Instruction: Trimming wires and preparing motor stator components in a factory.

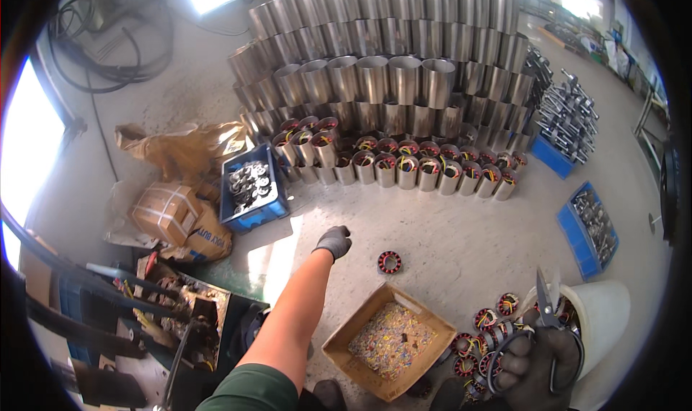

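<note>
Right hand (539, 368) grips scissors (546, 308) — left hand (334, 243) looks curled, whether holding anything I cannot tell.

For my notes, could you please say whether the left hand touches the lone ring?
Apart: the head view shows grey floor between the left hand and lone ring.
</note>
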`<control>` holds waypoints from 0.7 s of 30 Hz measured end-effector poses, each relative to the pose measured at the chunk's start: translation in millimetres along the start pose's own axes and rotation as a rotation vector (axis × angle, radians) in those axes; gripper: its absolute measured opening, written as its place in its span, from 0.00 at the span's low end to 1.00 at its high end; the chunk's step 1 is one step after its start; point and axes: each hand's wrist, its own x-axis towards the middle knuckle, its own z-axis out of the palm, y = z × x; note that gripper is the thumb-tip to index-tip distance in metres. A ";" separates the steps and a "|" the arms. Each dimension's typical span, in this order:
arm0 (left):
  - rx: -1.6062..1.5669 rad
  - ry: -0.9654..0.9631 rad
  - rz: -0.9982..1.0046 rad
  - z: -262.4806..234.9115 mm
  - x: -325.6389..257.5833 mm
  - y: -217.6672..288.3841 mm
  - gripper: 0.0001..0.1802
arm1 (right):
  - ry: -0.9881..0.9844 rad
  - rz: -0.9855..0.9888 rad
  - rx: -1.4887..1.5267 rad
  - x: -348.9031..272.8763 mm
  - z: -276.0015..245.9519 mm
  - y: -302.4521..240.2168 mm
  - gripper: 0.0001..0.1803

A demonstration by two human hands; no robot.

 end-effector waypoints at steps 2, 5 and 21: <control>0.018 -0.004 -0.141 20.9 7.8 -18.9 0.26 | 0.135 -0.276 -0.214 -1.6 44.4 11.5 0.11; 0.081 -0.032 -0.175 47.7 27.2 -33.0 0.30 | 0.170 -0.296 -0.204 25.3 24.5 -13.7 0.11; 0.223 -0.018 -0.107 118.8 49.2 -45.4 0.17 | 0.360 -0.307 -0.370 61.6 -8.3 -18.5 0.12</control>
